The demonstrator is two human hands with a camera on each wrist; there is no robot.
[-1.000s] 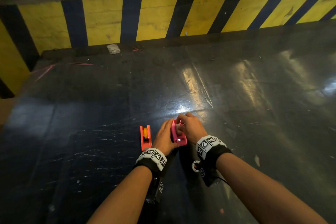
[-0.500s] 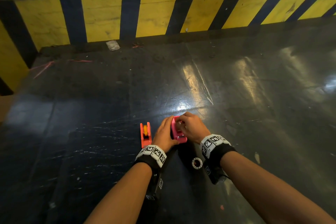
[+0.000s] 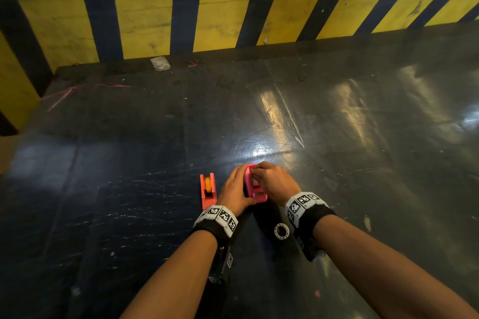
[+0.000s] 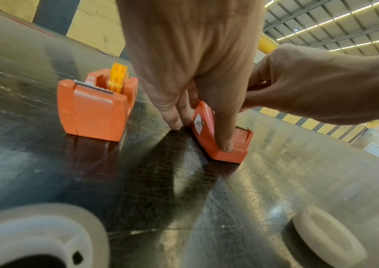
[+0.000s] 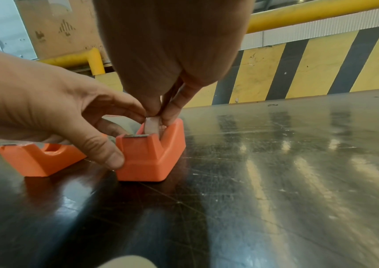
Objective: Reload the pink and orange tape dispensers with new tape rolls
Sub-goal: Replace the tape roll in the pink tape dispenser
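Right hand (image 3: 274, 180) grip is pinching the tape roll (image 5: 151, 125) narrow between thumb and fingers, seating it in the slot of the pink dispenser (image 3: 255, 189). Left hand (image 3: 234, 189) grip is clamping that dispenser's left wall, thumb at the cutter end, fingertips (image 4: 174, 123) touching the surface (image 3: 337, 137). Just left of the grip I'm seeing the orange dispenser (image 3: 207, 190) sitting with a yellow roll (image 4: 117, 76) in it. A bare white core (image 3: 281, 231) is lying behind the grip, near my right wrist.
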